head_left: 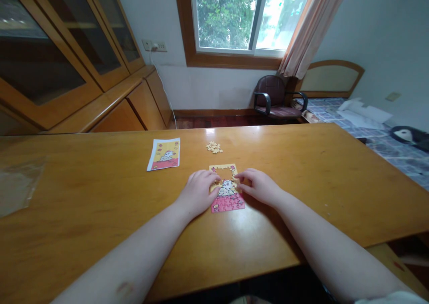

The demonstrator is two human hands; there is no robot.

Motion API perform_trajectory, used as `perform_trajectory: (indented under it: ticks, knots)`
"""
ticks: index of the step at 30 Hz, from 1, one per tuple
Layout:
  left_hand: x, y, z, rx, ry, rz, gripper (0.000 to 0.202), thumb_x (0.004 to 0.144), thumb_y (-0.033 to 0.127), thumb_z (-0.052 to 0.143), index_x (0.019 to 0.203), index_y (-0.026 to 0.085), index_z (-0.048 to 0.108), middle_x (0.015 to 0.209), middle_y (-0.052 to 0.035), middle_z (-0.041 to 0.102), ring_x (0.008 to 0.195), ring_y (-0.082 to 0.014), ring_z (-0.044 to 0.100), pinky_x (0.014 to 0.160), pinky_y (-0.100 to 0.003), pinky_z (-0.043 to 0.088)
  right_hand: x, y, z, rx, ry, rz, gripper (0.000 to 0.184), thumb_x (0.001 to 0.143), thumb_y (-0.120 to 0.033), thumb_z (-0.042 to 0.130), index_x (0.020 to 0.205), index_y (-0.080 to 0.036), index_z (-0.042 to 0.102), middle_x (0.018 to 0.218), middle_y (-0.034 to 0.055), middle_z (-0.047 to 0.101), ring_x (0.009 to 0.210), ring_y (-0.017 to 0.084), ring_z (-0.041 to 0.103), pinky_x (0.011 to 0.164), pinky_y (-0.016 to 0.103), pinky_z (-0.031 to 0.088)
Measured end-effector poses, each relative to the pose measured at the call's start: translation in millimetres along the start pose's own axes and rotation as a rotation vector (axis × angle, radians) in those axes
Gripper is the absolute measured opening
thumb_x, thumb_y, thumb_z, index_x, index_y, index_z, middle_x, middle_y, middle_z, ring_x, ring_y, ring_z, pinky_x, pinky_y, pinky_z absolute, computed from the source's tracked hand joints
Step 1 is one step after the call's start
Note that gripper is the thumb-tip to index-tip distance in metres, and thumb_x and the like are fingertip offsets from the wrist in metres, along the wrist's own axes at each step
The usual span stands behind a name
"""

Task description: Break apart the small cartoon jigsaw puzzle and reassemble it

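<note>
Left hand (pixel 200 188) and right hand (pixel 257 185) half-curled at opposite puzzle (pixel 228 202) edges, hold unclear.

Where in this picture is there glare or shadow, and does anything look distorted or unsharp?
Head view: glare whitens the table below the puzzle; the window's right pane is partly washed out; a soft shadow lies under the right hand; the cabinet leans, likely lens distortion; puzzle details look soft.

Beneath left hand (pixel 200 189) and right hand (pixel 258 185): tabletop (pixel 100 196) of smooth, glossy wood. Between them: jigsaw (pixel 228 203) of card-like board. Just beyond: puzzle pieces (pixel 213 147), matt. To the left: sheet (pixel 165 155) of paper; farther left, film (pixel 20 187) of clear, wrinkled plastic. Well beyond the right hand: chair (pixel 272 94) in leather-like upholstery.
</note>
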State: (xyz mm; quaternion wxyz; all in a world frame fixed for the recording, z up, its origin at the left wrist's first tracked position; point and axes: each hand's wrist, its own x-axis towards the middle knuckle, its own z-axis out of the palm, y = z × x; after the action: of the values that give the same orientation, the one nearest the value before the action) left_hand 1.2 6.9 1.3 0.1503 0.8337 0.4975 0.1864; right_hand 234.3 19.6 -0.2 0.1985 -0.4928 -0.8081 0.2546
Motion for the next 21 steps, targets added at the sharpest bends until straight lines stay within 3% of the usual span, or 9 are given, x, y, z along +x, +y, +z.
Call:
perform_trajectory:
  ticks: [5,9,21]
  knots:
    - [-2.8,1.6,1.2,-0.032,-0.055,0.165,0.024,0.083,0.029,0.056,0.105,0.024,0.066,0.112,-0.0047,0.064,0.108,-0.0224,0.054,0.098,-0.042,0.039,-3.4,1.8,-6.4,-0.014,-0.048,-0.216,0.016,0.084,-0.024,0.058,0.084,-0.021,0.073,0.104,0.0064,0.068,0.093,0.018,0.063,0.087,0.031,0.048]
    - [-3.5,2.9,0.5,-0.032,-0.109,0.227,0.025,0.082,0.029,0.058,0.105,0.026,0.067,0.113,-0.0040,0.064,0.110,-0.0235,0.052,0.101,-0.044,0.036,-3.2,0.2,-6.8,-0.039,-0.095,-0.325,0.020,0.085,-0.020,0.055,0.087,-0.022,0.074,0.105,0.0048,0.070,0.092,0.018,0.063,0.090,0.033,0.047]
    - [-3.3,1.6,1.0,-0.031,-0.144,0.232,0.027,0.082,0.030,0.058,0.107,0.027,0.066,0.114,-0.0035,0.064,0.110,-0.0235,0.051,0.103,-0.045,0.033,-1.8,-3.5,-0.8,-0.122,-0.057,-0.294,0.030,0.086,-0.029,0.057,0.113,-0.020,0.067,0.115,0.0093,0.065,0.105,0.022,0.059,0.095,0.039,0.044]
